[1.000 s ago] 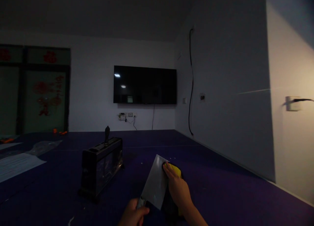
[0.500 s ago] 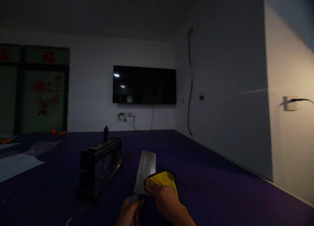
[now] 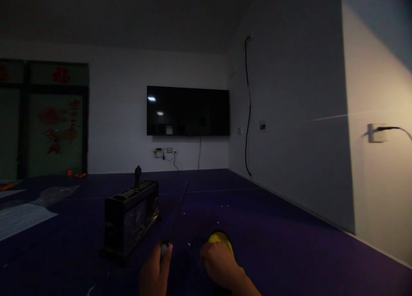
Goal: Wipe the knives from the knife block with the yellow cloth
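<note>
My left hand [image 3: 155, 268] is closed round the handle of a cleaver [image 3: 178, 211]. The blade points away from me and stands nearly edge-on, so only a thin dark strip of it shows. My right hand [image 3: 220, 261] is closed on a yellow cloth [image 3: 222, 237] with a dark border, to the right of the cleaver and apart from it. To the left of my left hand a dark knife block [image 3: 131, 221] stands on the purple tabletop [image 3: 289, 244]. One black handle [image 3: 137, 176] sticks up from its top.
White sheets of paper [image 3: 24, 221] and clear plastic wrap [image 3: 56, 194] lie at the left. Small orange objects [image 3: 80, 175] sit at the far edge. A wall [image 3: 299, 158] borders the table on the right. A television [image 3: 188, 111] hangs on the back wall.
The cleaver has turned from showing its broad face to nearly edge-on. My right hand and the cloth have come off the blade; my left hand has shifted slightly left.
</note>
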### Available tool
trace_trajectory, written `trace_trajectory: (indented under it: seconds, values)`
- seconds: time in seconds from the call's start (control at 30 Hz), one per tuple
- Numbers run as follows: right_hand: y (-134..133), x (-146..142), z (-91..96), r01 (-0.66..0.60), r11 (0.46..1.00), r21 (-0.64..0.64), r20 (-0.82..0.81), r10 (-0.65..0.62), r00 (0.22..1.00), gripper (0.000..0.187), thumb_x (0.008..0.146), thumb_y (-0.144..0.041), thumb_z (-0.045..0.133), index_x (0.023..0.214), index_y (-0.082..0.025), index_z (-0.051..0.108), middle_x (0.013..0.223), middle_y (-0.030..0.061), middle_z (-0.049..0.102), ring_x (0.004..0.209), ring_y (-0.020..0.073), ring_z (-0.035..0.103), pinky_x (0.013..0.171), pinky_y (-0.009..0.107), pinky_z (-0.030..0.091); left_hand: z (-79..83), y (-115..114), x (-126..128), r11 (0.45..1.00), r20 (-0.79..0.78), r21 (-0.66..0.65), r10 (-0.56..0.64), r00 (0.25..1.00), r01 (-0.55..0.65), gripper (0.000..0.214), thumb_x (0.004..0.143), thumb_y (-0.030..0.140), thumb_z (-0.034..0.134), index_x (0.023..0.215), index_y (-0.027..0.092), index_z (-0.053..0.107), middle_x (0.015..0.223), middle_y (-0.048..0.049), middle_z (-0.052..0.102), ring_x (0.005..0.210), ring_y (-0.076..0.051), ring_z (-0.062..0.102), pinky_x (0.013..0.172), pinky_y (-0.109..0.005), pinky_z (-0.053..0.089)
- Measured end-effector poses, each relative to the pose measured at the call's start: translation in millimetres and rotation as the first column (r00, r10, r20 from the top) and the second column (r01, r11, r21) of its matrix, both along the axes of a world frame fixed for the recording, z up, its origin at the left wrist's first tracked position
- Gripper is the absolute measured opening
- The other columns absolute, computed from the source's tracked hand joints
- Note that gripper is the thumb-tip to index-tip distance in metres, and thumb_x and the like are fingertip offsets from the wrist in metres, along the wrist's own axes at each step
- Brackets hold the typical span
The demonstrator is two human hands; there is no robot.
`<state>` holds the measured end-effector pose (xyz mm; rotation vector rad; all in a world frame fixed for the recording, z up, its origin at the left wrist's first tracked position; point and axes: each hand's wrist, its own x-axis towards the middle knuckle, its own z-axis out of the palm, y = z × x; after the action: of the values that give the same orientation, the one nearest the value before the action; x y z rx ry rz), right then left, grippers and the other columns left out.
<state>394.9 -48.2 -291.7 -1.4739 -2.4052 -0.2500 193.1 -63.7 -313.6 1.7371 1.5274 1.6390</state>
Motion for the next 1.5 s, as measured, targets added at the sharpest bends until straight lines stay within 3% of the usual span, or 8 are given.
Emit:
trace_trajectory:
  seconds: [0.27,0.47,0.7,0.83,1.07,1.17,1.3,1.5]
  values:
    - [-17.5,-14.4,12.9,-0.165,0.985,-0.049,0.042,0.167,0.985,0.026,0.073,-0.016,0.041,0.078,-0.021,0.067,0.082,0.0044,0.070,0.077,0.0172,0.063,0.069,0.023,0.042,-12.6,14.1,-4.4,0.860,-0.389,0.502,0.321,0.863,-0.094,0.035,0.082,0.046,0.044,0.100,0.019,0.058,0.089,-0.0080,0.068,0.083,-0.021,0.063,0.075,-0.031,0.049]
    - [-29.2,-20.9,16.5,-0.254,0.967,-0.016,-0.084,0.252,0.964,0.038,0.075,-0.020,0.043,0.108,-0.026,0.059,0.111,0.0022,0.064,0.092,0.0168,0.061,0.079,0.022,0.042,-4.9,12.0,-8.6,0.831,-0.404,0.542,0.386,0.830,-0.123,0.035,0.084,0.046,0.041,0.098,0.019,0.058,0.084,-0.0073,0.068,0.076,-0.019,0.064,0.071,-0.030,0.050]
    - [-23.0,-16.7,10.1,-0.112,0.987,0.115,-0.165,0.130,0.978,0.041,0.087,-0.033,0.034,0.126,-0.026,0.046,0.131,0.0066,0.048,0.096,0.0199,0.061,0.081,0.030,0.046,21.5,6.8,-16.3,0.861,-0.448,0.485,0.393,0.803,-0.150,0.038,0.085,0.047,0.037,0.103,0.020,0.056,0.089,-0.0067,0.068,0.080,-0.018,0.064,0.070,-0.026,0.048]
    - [-14.6,-12.6,4.0,-0.096,0.990,0.106,-0.168,0.113,0.979,0.038,0.088,-0.033,0.034,0.122,-0.026,0.051,0.123,0.0061,0.056,0.093,0.0183,0.061,0.079,0.028,0.046,86.4,-0.7,-28.4,0.891,-0.562,0.396,0.426,0.709,-0.221,0.040,0.086,0.046,0.035,0.105,0.019,0.057,0.091,-0.0076,0.068,0.080,-0.020,0.064,0.069,-0.027,0.047]
    - [-16.5,-14.0,10.0,-0.057,0.998,0.037,-0.138,0.061,0.989,0.035,0.090,-0.032,0.031,0.115,-0.025,0.055,0.098,0.0057,0.068,0.086,0.0176,0.064,0.071,0.024,0.044,284.1,-3.7,-66.6,0.920,-0.867,0.188,0.320,0.383,-0.343,0.041,0.077,0.048,0.049,0.096,0.016,0.065,0.088,-0.0073,0.068,0.079,-0.020,0.062,0.070,-0.028,0.042]
    - [-17.0,-14.9,10.8,-0.051,0.999,0.012,-0.102,0.052,0.993,0.032,0.089,-0.032,0.032,0.103,-0.024,0.060,0.090,0.0060,0.069,0.079,0.0180,0.065,0.065,0.024,0.042,345.1,7.5,-85.7,0.955,-0.939,-0.056,0.049,0.340,-0.291,0.061,0.084,0.048,0.028,0.101,-0.003,0.058,0.071,-0.0028,0.065,0.062,-0.008,0.060,0.070,-0.026,0.039]
    - [-16.4,-14.9,10.3,-0.038,0.999,0.015,-0.080,0.039,0.996,0.031,0.088,-0.031,0.034,0.088,-0.021,0.063,0.085,0.0059,0.070,0.076,0.0179,0.065,0.062,0.023,0.040,382.0,13.8,-98.6,0.895,-0.939,-0.235,-0.109,0.326,-0.379,0.073,0.080,0.057,0.023,0.101,-0.006,0.056,0.065,-0.0010,0.063,0.062,-0.009,0.059,0.067,-0.028,0.038]
    - [-15.7,-13.7,11.4,-0.011,1.000,-0.002,-0.085,0.010,0.996,0.030,0.088,-0.031,0.035,0.088,-0.022,0.064,0.086,0.0055,0.070,0.078,0.0184,0.065,0.064,0.023,0.041,383.2,11.5,-96.9,0.827,-0.941,-0.299,-0.172,0.292,-0.475,0.079,0.082,0.055,0.018,0.087,-0.012,0.058,0.053,-0.0028,0.059,0.067,-0.015,0.061,0.066,-0.030,0.037]
